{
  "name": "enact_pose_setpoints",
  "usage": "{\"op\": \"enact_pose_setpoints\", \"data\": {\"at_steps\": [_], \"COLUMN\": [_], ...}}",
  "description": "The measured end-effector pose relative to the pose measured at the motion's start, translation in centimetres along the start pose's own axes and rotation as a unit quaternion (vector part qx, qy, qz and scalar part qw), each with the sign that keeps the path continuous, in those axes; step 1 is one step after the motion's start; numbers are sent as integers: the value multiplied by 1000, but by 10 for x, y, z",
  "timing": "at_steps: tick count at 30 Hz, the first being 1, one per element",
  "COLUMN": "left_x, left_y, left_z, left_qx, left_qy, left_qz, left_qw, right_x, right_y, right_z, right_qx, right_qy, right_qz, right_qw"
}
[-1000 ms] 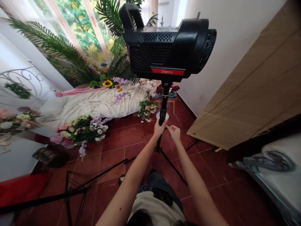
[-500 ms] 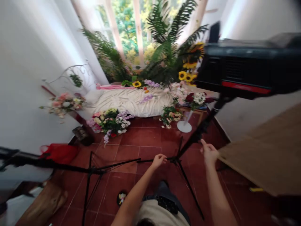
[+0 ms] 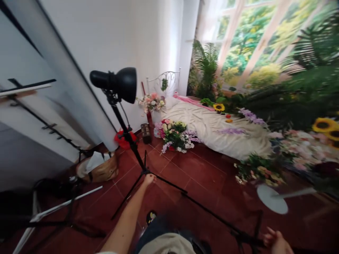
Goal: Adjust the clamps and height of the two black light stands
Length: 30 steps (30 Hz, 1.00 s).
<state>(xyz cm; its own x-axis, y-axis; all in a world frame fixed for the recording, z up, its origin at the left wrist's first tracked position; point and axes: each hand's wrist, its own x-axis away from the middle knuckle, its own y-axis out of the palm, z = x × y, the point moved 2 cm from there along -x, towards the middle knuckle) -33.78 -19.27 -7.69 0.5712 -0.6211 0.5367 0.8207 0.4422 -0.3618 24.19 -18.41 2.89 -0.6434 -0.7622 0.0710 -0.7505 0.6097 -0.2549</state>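
My left hand [image 3: 149,179] reaches forward at the centre left, its fingers curled in, with no held thing visible. It overlaps the leg joint of a black light stand [image 3: 134,150] in view; whether it touches I cannot tell. On top of that stand sits a black studio lamp [image 3: 119,83], its bowl facing right. At the lower right edge my right hand [image 3: 278,241] is slightly blurred, its fingers apart. It lies beside the dark pole and legs of a second stand [image 3: 239,235]; contact between them is unclear.
A bed with cream cloth [image 3: 201,123] stands under the window, flowers and palms around it. A flower bunch [image 3: 177,135] and a round white base [image 3: 272,199] are on the red tiles. At left are a woven bag [image 3: 103,169], a red bag [image 3: 124,139] and white poles [image 3: 66,203].
My view has swung left, so the bed and window shift right and the left lamp shows fully. My left hand now appears by the left stand; my right hand is lower in the view.
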Motion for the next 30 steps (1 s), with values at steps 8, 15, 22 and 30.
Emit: {"op": "enact_pose_setpoints", "data": {"at_steps": [8,15,22,30], "left_x": [-82,-90,-101,-100], "left_y": [-180,-206,-204,-200], "left_z": [71,122,112,108], "left_qx": [36,132,124,146], "left_qy": [196,352,377,326], "left_qz": [288,177,154,204], "left_qw": [937,910,905,911], "right_x": [117,212,297,361], "right_y": [200,348,510,612], "right_z": [-19,-87,-137,-197], "right_qx": [13,114,125,314], "right_qy": [-7,-220,-388,-586], "right_qz": [-242,-487,-587,-550], "right_qw": [970,838,700,505]}}
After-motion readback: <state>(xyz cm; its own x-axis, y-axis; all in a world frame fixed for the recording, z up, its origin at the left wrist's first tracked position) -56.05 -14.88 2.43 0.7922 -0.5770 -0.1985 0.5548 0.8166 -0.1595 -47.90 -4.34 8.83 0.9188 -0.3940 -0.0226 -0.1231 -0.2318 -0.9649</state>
